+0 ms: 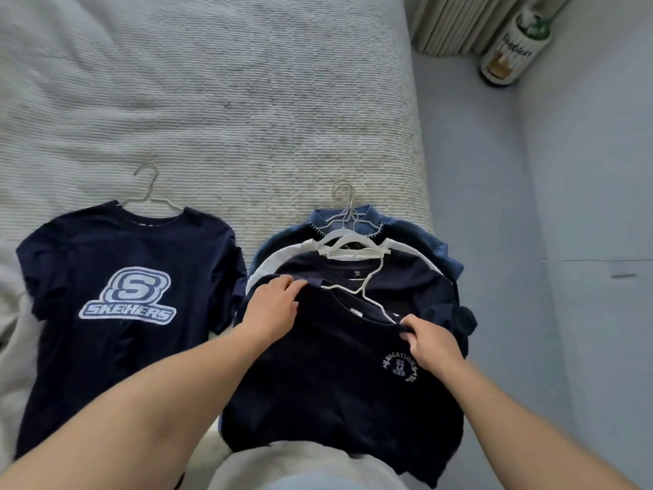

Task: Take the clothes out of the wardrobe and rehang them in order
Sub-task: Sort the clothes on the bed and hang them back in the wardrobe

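Navy logo tee (123,313) on hanger, flat on bed (212,100), left. Left hand (274,305) flat, fingers loose, on top navy shirt (335,383) of hanger pile; right hand (429,343) pinches its shoulder. Bottle (512,47) on floor, far right.

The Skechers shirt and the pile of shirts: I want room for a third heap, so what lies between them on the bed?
In the head view, only a bare strip of bedcover separates the Skechers shirt from the pile.
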